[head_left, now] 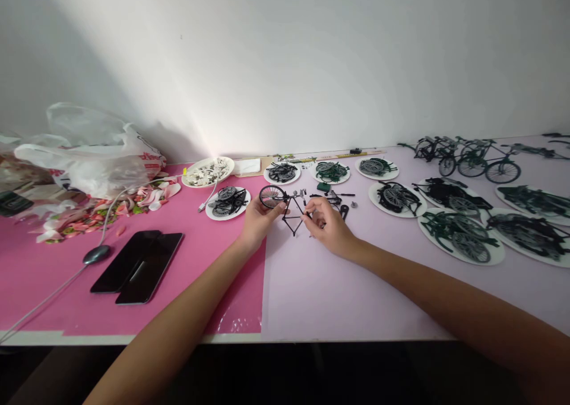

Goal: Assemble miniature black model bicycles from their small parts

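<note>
A black model bicycle frame (292, 220) with one wheel (272, 196) fitted is held up over the table's middle. My left hand (259, 220) is closed on it close to the wheel, thumb on top. Against the frame's right side, my right hand (328, 225) pinches with fingertips together; whether it grips the frame or a small part there is hidden. Just beyond my right hand lie loose black pieces, among them a small dark green block (323, 187) and a thin black rod (348, 194).
White plates of black and green bicycle parts stand behind and at right, one plate (228, 217) left of my hands. Assembled model bicycles (478, 158) stand far right. Two phones (149, 271), a cable, petal-like pieces (151, 194) and a plastic bag (98, 161) lie left.
</note>
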`<state>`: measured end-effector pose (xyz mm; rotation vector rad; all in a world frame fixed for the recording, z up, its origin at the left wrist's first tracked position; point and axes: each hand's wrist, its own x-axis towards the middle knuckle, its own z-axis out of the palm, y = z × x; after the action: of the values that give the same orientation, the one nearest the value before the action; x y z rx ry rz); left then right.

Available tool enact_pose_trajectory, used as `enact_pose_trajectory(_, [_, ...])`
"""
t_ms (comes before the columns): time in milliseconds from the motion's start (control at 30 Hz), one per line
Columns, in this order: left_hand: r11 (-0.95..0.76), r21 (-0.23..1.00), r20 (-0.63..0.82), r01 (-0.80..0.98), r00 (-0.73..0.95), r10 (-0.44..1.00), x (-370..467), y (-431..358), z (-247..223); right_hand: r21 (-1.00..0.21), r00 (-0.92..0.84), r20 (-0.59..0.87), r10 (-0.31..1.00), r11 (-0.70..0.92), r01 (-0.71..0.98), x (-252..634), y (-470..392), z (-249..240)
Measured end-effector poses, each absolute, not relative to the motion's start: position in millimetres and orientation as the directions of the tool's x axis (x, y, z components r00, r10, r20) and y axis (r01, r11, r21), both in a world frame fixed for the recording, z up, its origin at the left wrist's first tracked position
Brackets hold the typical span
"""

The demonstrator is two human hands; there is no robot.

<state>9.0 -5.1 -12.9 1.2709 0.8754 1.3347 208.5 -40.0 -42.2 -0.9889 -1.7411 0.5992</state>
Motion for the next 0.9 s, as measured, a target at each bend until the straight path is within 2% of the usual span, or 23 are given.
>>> enact_pose_trajectory(400, [-0.228,0.956,0.247,-0.185,0.089,0.965,10.9,-4.4,-13.5,-0.795,-0.154,0.499,0.853,0.521,0.311,207.4,-40.7,-40.9])
enact_pose_trajectory(667, [-0.191,0.974,0.198,-0.118,0.046,0.979,12.9,-10.3,-11.1,-0.753,-0.161,0.536,0.829,0.556,0.352,208.9,-39.7,-40.0])
enact_pose_trajectory(900, [-0.167,0.976,0.173,-0.143,0.030,0.984,13.4,-8.9,-17.4,-0.735,-0.112,0.555,0.825,0.548,0.398,208.4,-37.8,-41.8])
